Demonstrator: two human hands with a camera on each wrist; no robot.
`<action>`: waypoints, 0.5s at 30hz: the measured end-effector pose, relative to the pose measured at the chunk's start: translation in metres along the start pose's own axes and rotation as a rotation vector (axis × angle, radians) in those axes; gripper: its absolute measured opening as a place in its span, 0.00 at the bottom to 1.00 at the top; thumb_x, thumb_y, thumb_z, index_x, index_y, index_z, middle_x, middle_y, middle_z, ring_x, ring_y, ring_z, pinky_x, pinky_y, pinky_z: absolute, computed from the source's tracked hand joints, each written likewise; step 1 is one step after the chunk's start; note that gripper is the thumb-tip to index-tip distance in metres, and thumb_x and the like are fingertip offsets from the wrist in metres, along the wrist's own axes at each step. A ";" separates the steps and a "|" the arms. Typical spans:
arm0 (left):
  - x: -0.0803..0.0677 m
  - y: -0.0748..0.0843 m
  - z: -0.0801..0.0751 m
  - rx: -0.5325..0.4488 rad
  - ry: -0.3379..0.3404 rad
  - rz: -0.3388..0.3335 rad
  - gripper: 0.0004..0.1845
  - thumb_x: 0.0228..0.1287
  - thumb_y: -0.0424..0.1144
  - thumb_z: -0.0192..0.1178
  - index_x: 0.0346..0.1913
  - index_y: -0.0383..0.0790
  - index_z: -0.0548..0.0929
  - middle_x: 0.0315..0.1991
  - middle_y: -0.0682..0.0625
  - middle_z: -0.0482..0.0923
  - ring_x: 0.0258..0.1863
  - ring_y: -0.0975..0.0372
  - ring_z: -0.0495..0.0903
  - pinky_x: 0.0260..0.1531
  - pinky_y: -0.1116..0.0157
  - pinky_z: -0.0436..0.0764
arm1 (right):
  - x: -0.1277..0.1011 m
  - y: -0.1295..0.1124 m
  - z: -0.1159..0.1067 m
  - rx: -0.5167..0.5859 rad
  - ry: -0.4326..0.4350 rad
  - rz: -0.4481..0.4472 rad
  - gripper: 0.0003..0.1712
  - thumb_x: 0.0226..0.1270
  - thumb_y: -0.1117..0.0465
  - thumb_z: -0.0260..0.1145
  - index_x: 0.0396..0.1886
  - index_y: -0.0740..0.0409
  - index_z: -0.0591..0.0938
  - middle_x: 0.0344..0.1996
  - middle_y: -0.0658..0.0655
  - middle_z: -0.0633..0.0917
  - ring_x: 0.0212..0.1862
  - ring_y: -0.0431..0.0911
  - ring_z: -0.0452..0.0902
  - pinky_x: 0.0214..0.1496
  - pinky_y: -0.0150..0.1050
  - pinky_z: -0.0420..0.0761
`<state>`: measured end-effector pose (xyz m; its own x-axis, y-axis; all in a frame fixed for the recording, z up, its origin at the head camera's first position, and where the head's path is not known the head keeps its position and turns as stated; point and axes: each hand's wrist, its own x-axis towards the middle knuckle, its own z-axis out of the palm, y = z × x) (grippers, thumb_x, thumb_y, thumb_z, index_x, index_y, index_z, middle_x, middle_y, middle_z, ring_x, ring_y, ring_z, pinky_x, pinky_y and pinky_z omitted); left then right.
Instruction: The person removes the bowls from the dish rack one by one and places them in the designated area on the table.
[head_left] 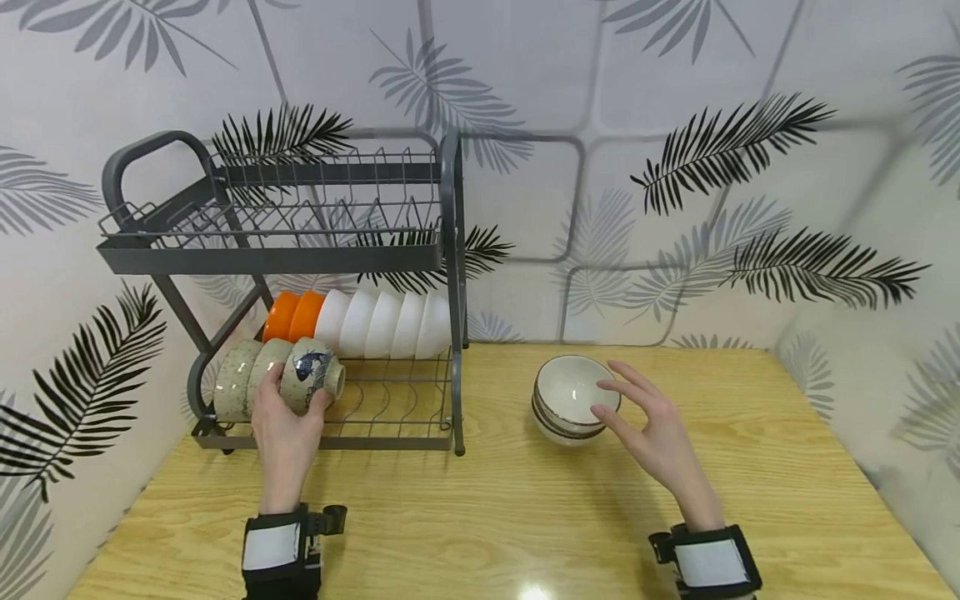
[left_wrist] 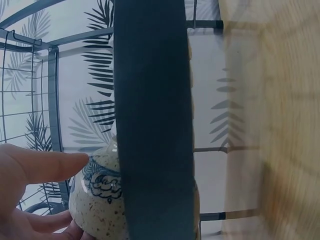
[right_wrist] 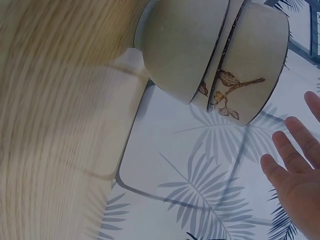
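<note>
Tabletop [head_left: 495, 517] of light wood grain carries all items and stands against a wall covered in palm-leaf wallpaper [head_left: 750, 167]. Largest item on it is a dark grey two-tier dish rack [head_left: 285, 250] at the left; its upper tier holds nothing visible, and its lower tier holds two rows of bowls lying on their sides. The rear row consists of two orange bowls [head_left: 294, 315] followed by five white bowls [head_left: 386, 323]. The front row consists of three speckled bowls, and the outermost one, a speckled bowl with a blue pattern [head_left: 309, 375], lies on the lower wires near the rack's front rail. The left hand [head_left: 287, 425] grips this bowl, fingers and thumb curled round its body; the left wrist view shows the thumb pressed against the glaze. To the right of the rack, well apart from it, a stack of brown-rimmed bowls [head_left: 573, 400] stands upright on the table. The right hand [head_left: 652, 425] is spread, fingers straight and separated, holding nothing, fingertips just beside the stack's rim.
</note>
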<state>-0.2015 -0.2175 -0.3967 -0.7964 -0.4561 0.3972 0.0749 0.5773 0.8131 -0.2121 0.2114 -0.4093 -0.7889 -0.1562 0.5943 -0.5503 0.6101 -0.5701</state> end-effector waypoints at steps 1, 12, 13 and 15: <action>0.001 0.000 -0.001 0.007 -0.001 0.001 0.35 0.65 0.32 0.64 0.71 0.25 0.63 0.69 0.25 0.65 0.69 0.33 0.63 0.69 0.36 0.60 | 0.000 0.000 0.000 0.002 -0.001 0.002 0.18 0.60 0.68 0.73 0.50 0.67 0.85 0.66 0.70 0.77 0.67 0.70 0.71 0.66 0.69 0.71; 0.014 -0.002 -0.005 0.104 -0.019 0.033 0.32 0.65 0.35 0.66 0.65 0.19 0.69 0.61 0.22 0.73 0.61 0.31 0.71 0.62 0.36 0.69 | 0.000 -0.002 -0.001 0.011 0.007 0.003 0.18 0.61 0.69 0.72 0.51 0.67 0.85 0.65 0.70 0.77 0.68 0.70 0.71 0.66 0.69 0.71; 0.015 -0.002 -0.006 0.112 -0.026 0.028 0.32 0.65 0.36 0.66 0.65 0.19 0.69 0.60 0.22 0.73 0.60 0.30 0.72 0.61 0.35 0.70 | 0.000 -0.002 -0.002 0.015 0.008 0.002 0.18 0.61 0.69 0.72 0.51 0.67 0.85 0.66 0.70 0.77 0.68 0.70 0.71 0.66 0.69 0.71; 0.017 -0.002 -0.007 0.127 -0.039 0.018 0.32 0.66 0.37 0.67 0.64 0.19 0.70 0.60 0.21 0.74 0.59 0.30 0.72 0.59 0.35 0.71 | 0.000 -0.002 -0.002 0.018 0.009 -0.001 0.18 0.61 0.69 0.72 0.51 0.67 0.85 0.66 0.70 0.77 0.68 0.69 0.70 0.66 0.69 0.70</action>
<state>-0.2108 -0.2313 -0.3880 -0.8183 -0.4198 0.3925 0.0149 0.6672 0.7448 -0.2107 0.2119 -0.4070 -0.7858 -0.1504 0.5999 -0.5562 0.5961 -0.5791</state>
